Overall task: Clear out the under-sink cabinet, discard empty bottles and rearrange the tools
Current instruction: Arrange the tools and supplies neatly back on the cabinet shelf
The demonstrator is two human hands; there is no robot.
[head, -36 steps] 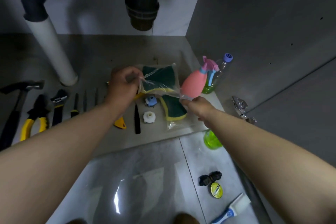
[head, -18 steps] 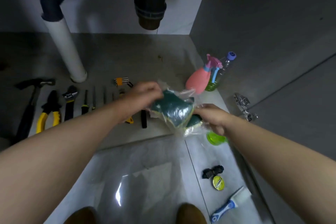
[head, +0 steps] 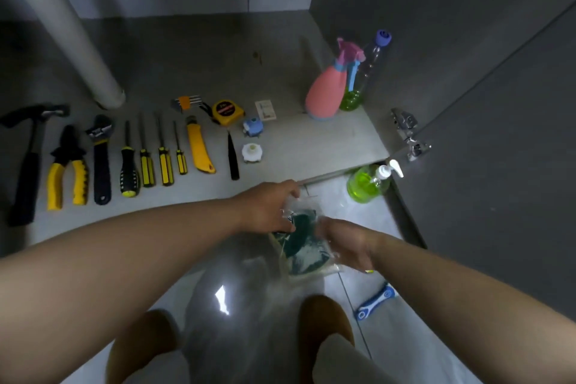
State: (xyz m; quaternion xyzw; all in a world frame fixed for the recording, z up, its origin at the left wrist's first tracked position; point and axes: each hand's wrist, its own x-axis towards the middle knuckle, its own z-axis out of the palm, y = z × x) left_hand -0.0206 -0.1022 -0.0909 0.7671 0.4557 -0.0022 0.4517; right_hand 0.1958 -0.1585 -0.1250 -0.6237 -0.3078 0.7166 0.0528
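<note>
A clear plastic bag of green sponges (head: pixel 304 246) hangs over the shiny floor tiles just outside the cabinet. My left hand (head: pixel 268 210) grips its top edge and my right hand (head: pixel 346 243) holds its right side. On the cabinet floor lies a row of tools: a hammer (head: pixel 29 162), yellow pliers (head: pixel 67 168), a wrench (head: pixel 101 159), several screwdrivers (head: pixel 146 156), a yellow utility knife (head: pixel 199 150) and a yellow tape measure (head: pixel 227 111). A pink spray bottle (head: pixel 327 90) and a clear bottle with green liquid (head: pixel 363 78) stand at the back right.
A green soap pump bottle (head: pixel 369 184) stands on the floor by the cabinet's right corner. A blue and white brush (head: pixel 375 302) lies on the tiles near my right arm. A white drain pipe (head: pixel 78 50) rises at the left; a door hinge (head: pixel 408 134) sticks out at the right.
Both hands have drawn the bag of sponges out of the cabinet, toward me and down over the floor tiles. The view has tilted down, and the small items on the cabinet floor now show.
</note>
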